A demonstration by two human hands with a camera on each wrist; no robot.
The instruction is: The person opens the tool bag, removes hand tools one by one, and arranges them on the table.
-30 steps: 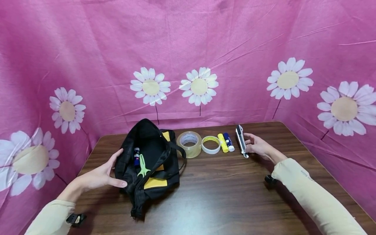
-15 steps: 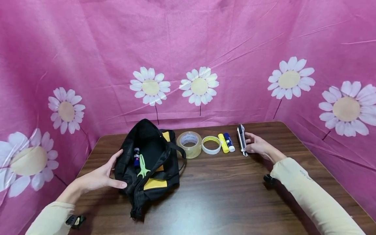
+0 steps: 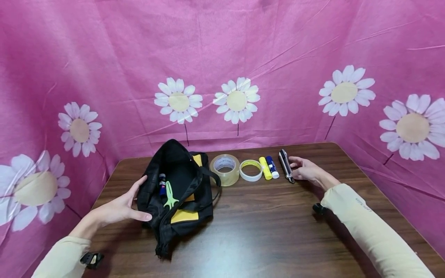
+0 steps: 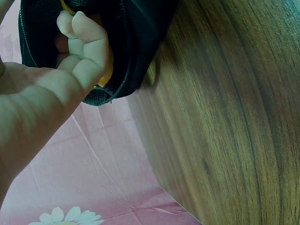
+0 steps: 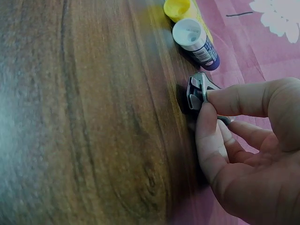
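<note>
My left hand (image 3: 116, 207) grips the left side of an unzipped black bag (image 3: 198, 193) with yellow patches, thumb toward me. Inside the bag lie a dark blue tube (image 3: 162, 185) and light green scissors (image 3: 169, 196). At the right, my right hand (image 3: 307, 171) pinches a grey-and-black utility knife (image 3: 286, 166) by its right side. Thumb and forefinger meet at the knife's near end in the right wrist view, with the knife close to the tabletop. To the knife's left lie a blue glue stick (image 3: 272, 167) with a white end and a yellow one (image 3: 265, 168).
Between bag and glue sticks stand a wide roll of clear tape (image 3: 229, 178) and a narrower white tape roll (image 3: 251, 177). They line the back of the brown wooden table (image 3: 250, 231). A pink flowered cloth (image 3: 278, 58) hangs behind and at both sides.
The knife has turned slightly, its far end now leaning left, while my right hand stays around the same spot. My left hand and the bag hold still.
</note>
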